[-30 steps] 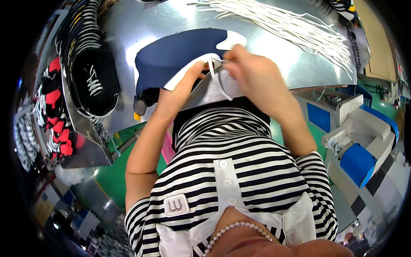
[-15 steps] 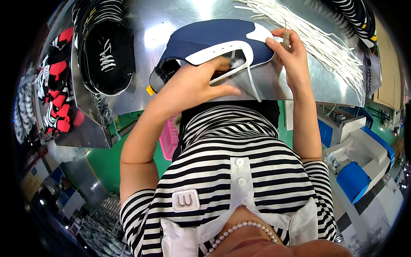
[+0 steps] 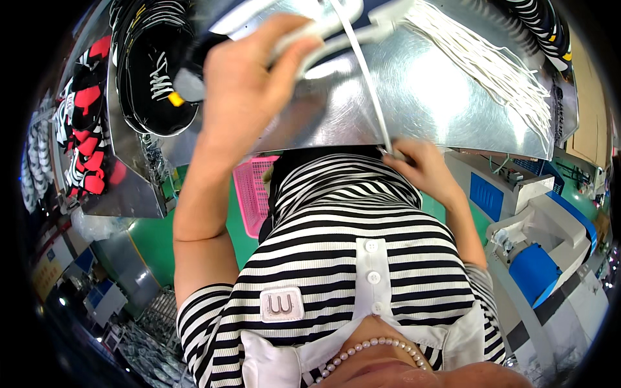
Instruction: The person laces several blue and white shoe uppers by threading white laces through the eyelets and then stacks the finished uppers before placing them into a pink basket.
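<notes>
2 hands: left hand (image 3: 242, 84) grips 1 shoe upper (image 3: 323, 29), right hand (image 3: 424, 169) pinches 1 white lace (image 3: 369, 84).

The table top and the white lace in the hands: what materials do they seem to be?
The table top looks like bare sheet metal, probably steel: silvery, with blurred bright reflections. The white lace, pulled taut by the right hand, seems woven textile cord: flat, matte, flexible.
</notes>
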### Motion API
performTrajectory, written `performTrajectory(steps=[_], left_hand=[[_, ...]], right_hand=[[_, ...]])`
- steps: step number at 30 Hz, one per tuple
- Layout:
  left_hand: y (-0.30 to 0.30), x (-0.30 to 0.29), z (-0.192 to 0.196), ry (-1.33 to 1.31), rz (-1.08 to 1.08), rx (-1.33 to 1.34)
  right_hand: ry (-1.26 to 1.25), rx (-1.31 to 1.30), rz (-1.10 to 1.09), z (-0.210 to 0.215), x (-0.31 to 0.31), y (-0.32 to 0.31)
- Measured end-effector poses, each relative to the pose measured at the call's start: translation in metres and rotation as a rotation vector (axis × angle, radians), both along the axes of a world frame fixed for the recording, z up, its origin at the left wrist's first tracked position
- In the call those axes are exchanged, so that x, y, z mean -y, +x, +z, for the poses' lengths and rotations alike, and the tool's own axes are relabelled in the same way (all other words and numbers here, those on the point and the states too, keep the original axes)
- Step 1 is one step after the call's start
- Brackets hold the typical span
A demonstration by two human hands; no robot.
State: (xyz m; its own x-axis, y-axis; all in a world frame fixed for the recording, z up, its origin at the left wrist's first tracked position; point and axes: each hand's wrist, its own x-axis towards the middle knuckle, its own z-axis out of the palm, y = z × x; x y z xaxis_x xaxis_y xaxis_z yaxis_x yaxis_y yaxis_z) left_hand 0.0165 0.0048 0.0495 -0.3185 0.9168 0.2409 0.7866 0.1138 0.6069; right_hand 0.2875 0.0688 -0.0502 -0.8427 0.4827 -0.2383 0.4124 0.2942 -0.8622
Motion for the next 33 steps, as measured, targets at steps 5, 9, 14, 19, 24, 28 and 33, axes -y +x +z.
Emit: performTrajectory(steps=[5, 9, 14, 19, 24, 28, 33], left_hand=[[-0.004, -0.006, -0.004, -0.06, -0.067, -0.012], [0.009, -0.001, -0.052, -0.269, -0.282, -0.102], [0.014, -0.001, -0.043, -0.42, -0.298, -0.055], [0.02, 0.001, -0.033, -0.438, -0.284, -0.092], [0.032, -0.012, -0.027, -0.391, -0.275, -0.179], [0.037, -0.025, -0.043, -0.406, -0.271, -0.251], [0.038, -0.027, -0.051, -0.318, -0.191, -0.186]], right_hand=[[-0.118, 0.074, -0.077, 0.015, 0.012, 0.053], [-0.139, -0.239, -0.27, 0.032, -0.001, 0.01], [-0.055, -0.496, -0.34, 0.028, -0.041, -0.051], [-0.325, -0.539, -0.368, 0.037, -0.052, -0.076], [-0.261, -0.619, -0.49, 0.01, -0.06, -0.093], [-0.327, -0.675, -0.566, 0.002, -0.062, -0.103], [-0.375, -0.676, -0.557, 0.0, -0.067, -0.096]])
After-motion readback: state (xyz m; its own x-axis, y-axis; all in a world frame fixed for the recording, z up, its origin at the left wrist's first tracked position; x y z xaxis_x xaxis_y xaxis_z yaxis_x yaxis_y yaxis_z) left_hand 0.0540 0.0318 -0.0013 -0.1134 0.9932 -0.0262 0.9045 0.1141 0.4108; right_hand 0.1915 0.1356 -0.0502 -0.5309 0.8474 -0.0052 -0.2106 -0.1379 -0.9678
